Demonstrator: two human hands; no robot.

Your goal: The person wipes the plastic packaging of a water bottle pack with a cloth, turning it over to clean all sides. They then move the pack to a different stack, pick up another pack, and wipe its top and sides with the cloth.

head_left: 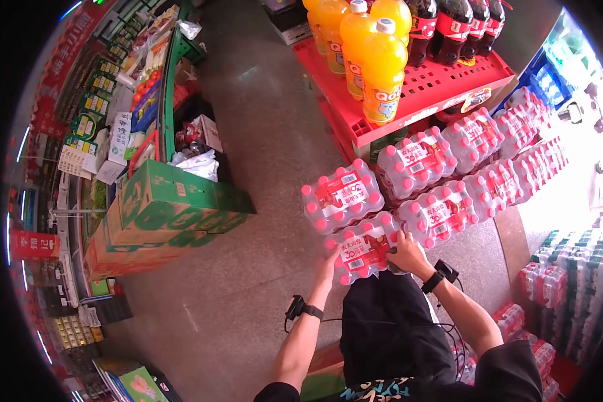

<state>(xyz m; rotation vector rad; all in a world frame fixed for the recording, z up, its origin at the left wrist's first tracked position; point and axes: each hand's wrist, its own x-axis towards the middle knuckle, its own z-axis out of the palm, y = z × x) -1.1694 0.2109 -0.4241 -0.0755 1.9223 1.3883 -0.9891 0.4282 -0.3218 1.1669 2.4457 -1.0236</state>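
In the head view, a shrink-wrapped pack of water bottles [360, 252] with red caps and a red-and-white label is in front of my legs, at the near end of the stacked packs. My left hand [323, 269] presses along its left side, the fingertips partly hidden by the pack. My right hand [410, 256] grips its right end with curled fingers and the thumb at the wrap. Just beyond it sits another pack [343, 195], close against its far edge. To the right, a similar pack [438, 214] stands beside my right hand.
A red display stand [442, 84] bears orange drink bottles [384, 74] and dark cola bottles [454, 30]. Green cartons [174, 201] stand on the left beside the produce shelves. More packs [544, 285] are stacked at the right. Grey floor [248, 134] runs between.
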